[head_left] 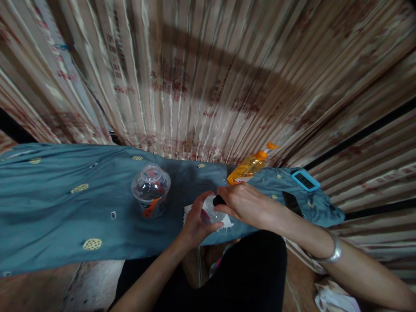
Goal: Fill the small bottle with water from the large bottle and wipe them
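Note:
My left hand (pixel 196 223) grips a small clear bottle (pixel 210 213) from below, just above a white cloth (pixel 227 223) on the teal-covered table (pixel 48 203). My right hand (pixel 247 203) sits over the bottle's top, its fingers pinching the black cap (pixel 218 200). A silver bangle (pixel 333 251) circles my right wrist. Left of my hands stands a clear plastic jar (pixel 151 190) with a domed lid and an orange mark low on its side.
An orange pump bottle (pixel 250 167) stands behind my hands at the table's far edge. A phone in a blue case (pixel 305 180) and a dark phone (pixel 292 203) lie at the right end. A striped curtain (pixel 208 78) hangs close behind. White cloth (pixel 334 299) lies on the floor.

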`<state>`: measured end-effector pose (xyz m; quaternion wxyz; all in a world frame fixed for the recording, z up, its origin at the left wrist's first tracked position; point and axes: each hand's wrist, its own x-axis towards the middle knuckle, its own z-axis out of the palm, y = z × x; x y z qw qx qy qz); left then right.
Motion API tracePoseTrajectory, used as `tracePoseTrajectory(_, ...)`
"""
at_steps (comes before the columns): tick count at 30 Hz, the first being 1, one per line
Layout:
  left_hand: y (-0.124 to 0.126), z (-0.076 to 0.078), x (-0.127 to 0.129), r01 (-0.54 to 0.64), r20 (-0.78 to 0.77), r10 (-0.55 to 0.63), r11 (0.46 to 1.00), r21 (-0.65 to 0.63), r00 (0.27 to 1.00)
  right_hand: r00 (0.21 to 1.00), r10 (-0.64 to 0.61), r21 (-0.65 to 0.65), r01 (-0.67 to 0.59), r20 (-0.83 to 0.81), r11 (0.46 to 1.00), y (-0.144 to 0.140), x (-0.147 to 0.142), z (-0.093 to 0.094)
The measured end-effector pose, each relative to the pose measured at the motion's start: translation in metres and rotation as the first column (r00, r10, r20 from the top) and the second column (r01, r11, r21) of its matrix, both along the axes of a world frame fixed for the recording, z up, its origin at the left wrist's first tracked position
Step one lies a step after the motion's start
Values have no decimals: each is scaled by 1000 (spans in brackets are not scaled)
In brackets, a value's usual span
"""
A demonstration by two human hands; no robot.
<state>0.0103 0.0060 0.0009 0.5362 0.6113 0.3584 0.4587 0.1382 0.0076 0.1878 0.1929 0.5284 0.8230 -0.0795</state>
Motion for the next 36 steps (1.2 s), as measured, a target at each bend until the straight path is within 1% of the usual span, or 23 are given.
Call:
tracePoseTrajectory(2,1,1,0,-2,-2,2,1000,-9,1000,1000,20,11,-20,7,1000,1,-1,0)
tracePoseTrajectory(9,1,4,3,-19,-2,19,1000,-14,1000,991,67,-1,-67,-115,998,-2,7,-1)
tracePoseTrajectory(14,1,5,4,-34,-2,34,999,-9,999,968,124,49,-116,-220,992,-5,11,5)
tracePoseTrajectory(17,1,6,4,-38,-7,38,999,-3,999,964,133,30,-130,-232,991,-4,9,8)
tracePoseTrajectory(21,0,6,4,-40,-12,40,999,0,999,968,129,-4,-133,-215,991,-4,6,8)
tracePoseTrajectory(29,1,2,5,-52,-15,51,999,-14,999,985,113,-24,-117,-129,993,-3,4,6)
tracePoseTrajectory(33,2,1,6,-50,-21,50,999,-2,999,985,131,11,-131,-113,991,0,3,2)
tracePoseTrajectory(36,2,0,6,-52,-15,52,999,11,999,992,118,33,-117,-37,993,1,1,0)
